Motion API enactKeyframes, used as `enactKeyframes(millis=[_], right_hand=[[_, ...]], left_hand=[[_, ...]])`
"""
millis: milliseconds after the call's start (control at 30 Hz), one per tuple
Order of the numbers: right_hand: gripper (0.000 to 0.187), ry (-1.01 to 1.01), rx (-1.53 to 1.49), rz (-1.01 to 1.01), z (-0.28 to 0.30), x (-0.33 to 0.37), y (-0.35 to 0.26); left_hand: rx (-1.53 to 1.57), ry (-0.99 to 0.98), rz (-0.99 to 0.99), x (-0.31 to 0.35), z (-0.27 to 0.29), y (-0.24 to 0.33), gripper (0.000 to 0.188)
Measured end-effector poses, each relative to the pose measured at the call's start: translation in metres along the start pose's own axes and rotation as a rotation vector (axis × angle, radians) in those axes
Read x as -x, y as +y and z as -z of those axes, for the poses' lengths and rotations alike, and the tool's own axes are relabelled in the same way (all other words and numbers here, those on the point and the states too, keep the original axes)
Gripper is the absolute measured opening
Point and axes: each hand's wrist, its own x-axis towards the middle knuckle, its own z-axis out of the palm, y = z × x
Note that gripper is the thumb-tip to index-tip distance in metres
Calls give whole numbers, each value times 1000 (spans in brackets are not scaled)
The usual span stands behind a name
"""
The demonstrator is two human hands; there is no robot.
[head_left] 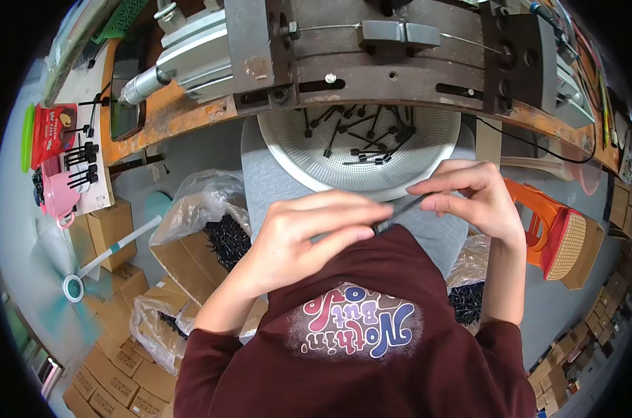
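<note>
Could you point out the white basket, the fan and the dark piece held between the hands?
White basket [295,150]: head view, on its bare inner wall.
Fan [72,287]: head view, on its hub.
Dark piece [408,205]: head view, on its thin middle.

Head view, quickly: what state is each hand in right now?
Left hand: closed, thumb and fingers pinching one end of a slim, black, plastic-looking part.
Right hand: closed, thumb and fingertips pinching the part's other end.
</note>
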Motion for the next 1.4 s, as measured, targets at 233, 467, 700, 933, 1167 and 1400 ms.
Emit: enactKeyframes(millis=[233, 467, 700, 933, 1167, 1400], right_hand=[[20, 52, -630, 58, -17, 4, -25], [12, 239, -729, 121, -31, 0, -36], [22, 553, -594, 275, -22, -2, -39], [21, 388, -711, 308, -47, -1, -48], [21, 396, -756, 330, -48, -2, -46], [20, 480, -693, 384, -53, 0, -49]], left_hand=[[-3, -30, -256, 0, -1, 24, 35], [-268, 36, -440, -4, 1, 35, 32], [-236, 11, -538, 0, 3, 40, 27], [-302, 66, -547, -9, -2, 37, 25], [-320, 54, -544, -8, -3, 36, 25], [-310, 49, -559, -9, -4, 35, 26]])
